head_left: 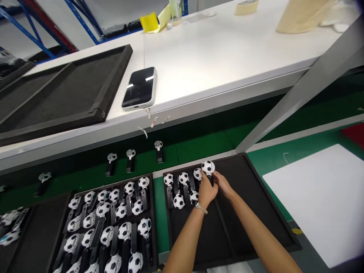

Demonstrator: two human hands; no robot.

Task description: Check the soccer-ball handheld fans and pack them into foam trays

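Over the top of the right-hand black tray (250, 227), my left hand (207, 191) is closed around the black handle of a soccer-ball clapper (208, 167). The clapper's round black-and-white head points up and away from me. My right hand (223, 184) meets it from the right, fingers closed at the handle; they partly hide it. Just left of my hands, several more clappers (183, 178) lie in the tray's upper left compartment, heads alternating up and down. A bracelet is on my left wrist.
Another black tray (155, 231) full of such clappers stands left. Single clappers (131, 159) lie on the green surface behind. Above are a white shelf (216, 57), a phone (139, 88) and a black tray (113, 81). A slanted grey post (273, 110) and a white sheet (321, 201) are right.
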